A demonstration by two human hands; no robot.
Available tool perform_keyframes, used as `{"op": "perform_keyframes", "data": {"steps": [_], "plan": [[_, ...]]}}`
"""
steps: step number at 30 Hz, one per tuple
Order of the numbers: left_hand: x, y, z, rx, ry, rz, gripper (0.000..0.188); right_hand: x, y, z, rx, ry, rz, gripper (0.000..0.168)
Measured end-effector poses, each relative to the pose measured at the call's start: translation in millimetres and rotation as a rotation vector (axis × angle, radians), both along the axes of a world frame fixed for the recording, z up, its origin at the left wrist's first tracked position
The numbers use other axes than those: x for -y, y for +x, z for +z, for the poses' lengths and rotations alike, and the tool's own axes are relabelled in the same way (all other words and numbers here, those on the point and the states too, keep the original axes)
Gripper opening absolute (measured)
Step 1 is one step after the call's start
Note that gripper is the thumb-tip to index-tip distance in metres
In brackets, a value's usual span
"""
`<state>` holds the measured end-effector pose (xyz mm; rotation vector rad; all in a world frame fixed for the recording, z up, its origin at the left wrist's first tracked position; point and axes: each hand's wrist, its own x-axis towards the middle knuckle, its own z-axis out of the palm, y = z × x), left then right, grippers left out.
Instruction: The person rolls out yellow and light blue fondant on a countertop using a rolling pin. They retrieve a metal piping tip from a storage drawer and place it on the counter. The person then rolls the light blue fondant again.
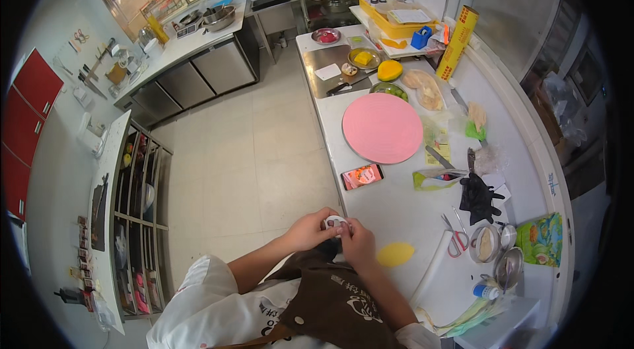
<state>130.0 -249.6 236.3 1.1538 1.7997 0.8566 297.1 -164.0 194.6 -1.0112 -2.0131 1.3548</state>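
Note:
In front of my apron, at the table's edge, both hands meet around a small white ring-shaped piece (337, 221). My left hand (313, 228) grips its left side and my right hand (357, 240) its right side. Fingers cover much of it, so its material cannot be told. Right of my right hand, a flat yellow oval sheet (395, 255) lies on the white worktable (376, 210). Farther up the table are a phone (362, 177) with a lit pink picture and a large round pink board (383, 128).
Along the right side lie red-handled scissors (458, 243), a black glove (479, 199), a long white roll (431, 270) and metal bowls (508, 268). Beyond the pink board stand a halved yellow fruit (390, 70), a knife (351, 82) and a yellow crate (396, 27). A shelf rack (141, 225) is at left.

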Motion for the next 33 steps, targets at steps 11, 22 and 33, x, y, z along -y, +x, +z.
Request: {"op": "perform_keyframes", "data": {"steps": [11, 22, 33], "plan": [[-7.6, -26.5, -72.0, 0.097, 0.035, -0.01, 0.037, 14.2, 0.5, -7.1, 0.023, -0.006, -0.064, 0.027], [-4.3, -25.3, -82.8, 0.469, -0.135, -0.022, 0.049, 3.6, 8.4, -19.1, 0.274, 0.164, -0.042, 0.025], [-57.2, 27.2, -78.2, 0.723, -0.066, 0.097, 0.041, -24.7, -0.5, -1.3, 0.154, 0.202, -0.223, 0.054]]}}
